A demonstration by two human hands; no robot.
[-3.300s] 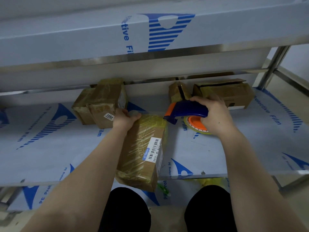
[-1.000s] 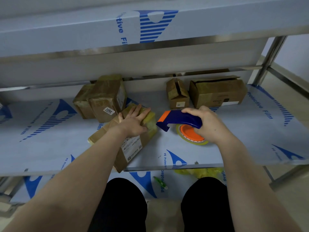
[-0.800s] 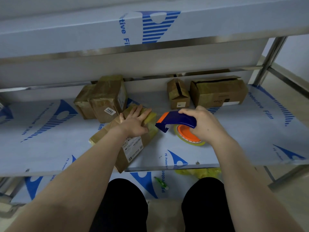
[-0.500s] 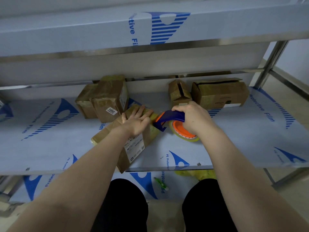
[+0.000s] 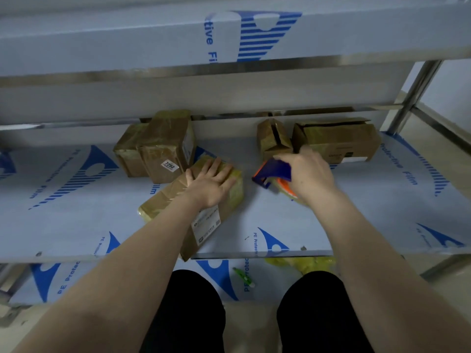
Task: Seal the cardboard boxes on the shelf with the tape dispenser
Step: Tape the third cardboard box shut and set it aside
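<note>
A long cardboard box (image 5: 163,202) wrapped in yellowish tape lies diagonally on the shelf (image 5: 76,225), its near end over the front edge. My left hand (image 5: 210,183) rests flat on its far end, fingers spread. My right hand (image 5: 307,174) grips a blue and orange tape dispenser (image 5: 274,171), just right of the box and apart from it. Two taped boxes (image 5: 163,146) stand at the back left. A small box (image 5: 272,138) with a slit top and a wide box (image 5: 336,138) with loose flaps sit at the back right.
An upper shelf (image 5: 229,39) covered in blue-printed protective film overhangs the work area. A steel post (image 5: 413,93) stands at the right. On the lower shelf lie a green pen-like object (image 5: 243,276) and yellow crumpled film (image 5: 303,263). My knees are below.
My right hand drew the dispenser back right and away from the box end after touching it half a second ago. My left hand stays flat on the box, which was turned diagonal earlier.
</note>
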